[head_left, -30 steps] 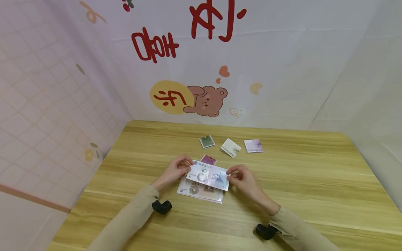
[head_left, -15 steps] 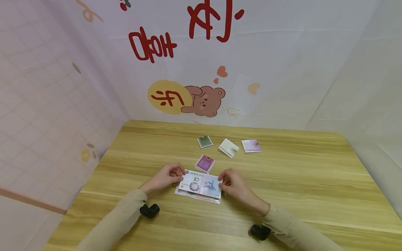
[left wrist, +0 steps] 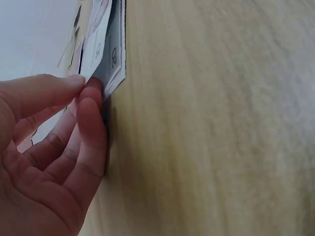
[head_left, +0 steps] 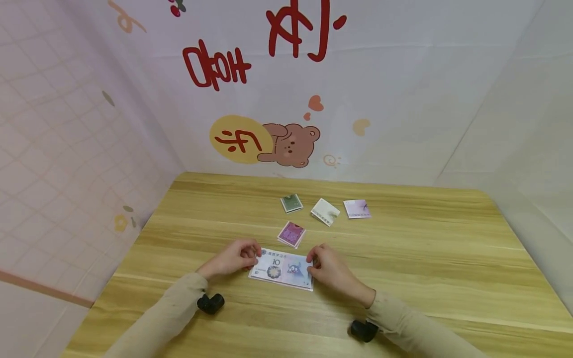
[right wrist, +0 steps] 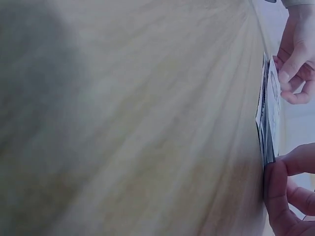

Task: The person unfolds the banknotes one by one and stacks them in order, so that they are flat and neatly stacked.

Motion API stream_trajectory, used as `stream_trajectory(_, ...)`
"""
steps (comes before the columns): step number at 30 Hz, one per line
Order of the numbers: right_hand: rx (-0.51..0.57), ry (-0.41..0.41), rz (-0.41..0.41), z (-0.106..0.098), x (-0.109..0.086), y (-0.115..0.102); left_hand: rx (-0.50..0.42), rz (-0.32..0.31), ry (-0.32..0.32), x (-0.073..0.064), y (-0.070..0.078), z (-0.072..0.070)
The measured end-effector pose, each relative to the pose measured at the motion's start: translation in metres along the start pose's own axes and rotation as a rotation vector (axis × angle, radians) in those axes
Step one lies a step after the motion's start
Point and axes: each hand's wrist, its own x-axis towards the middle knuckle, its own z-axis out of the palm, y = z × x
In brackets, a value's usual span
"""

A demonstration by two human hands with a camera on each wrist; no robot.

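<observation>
A pale play banknote [head_left: 284, 269] marked 10, with a blue cartoon creature on it, is held flat between both hands. My left hand [head_left: 235, 257] pinches its left end between thumb and fingers. At the other end, the right hand [head_left: 333, 271] pinches the right edge. Right below lies another banknote [left wrist: 117, 54], mostly covered, its edge showing in the left wrist view. In that view the held note is slightly raised from the one under it at the left end.
Just beyond the hands lies a folded magenta banknote [head_left: 292, 234]. Farther back are a folded green banknote [head_left: 292, 203], a folded cream banknote [head_left: 326, 212] and a folded lilac banknote [head_left: 357, 209]. A printed wall sheet [head_left: 394, 99] rises behind the wooden table [head_left: 425, 263].
Both hands have brought the 10 banknote down and toward the person, over the 20 banknote, which it now mostly covers. The magenta banknote has come fully into view.
</observation>
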Motion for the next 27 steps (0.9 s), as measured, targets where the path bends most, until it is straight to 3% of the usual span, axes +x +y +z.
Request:
stream_trajectory(7,-0.047,0.004,-0.011,-0.001,0.002,-0.004,-0.015,-0.042,-0.009,0.002,0.005,-0.002)
stream_trajectory(14,-0.047,-0.022,0.036,0.000,0.004,-0.004,-0.010,-0.074,-0.013,0.004,0.006,-0.002)
stream_trajectory(22,-0.011,0.005,0.016,-0.001,0.003,0.000,0.086,-0.125,-0.075,0.012,0.010,-0.003)
stream_trajectory(27,-0.013,0.013,0.006,-0.001,0.002,0.002,0.149,-0.108,-0.107,0.015,0.015,-0.006)
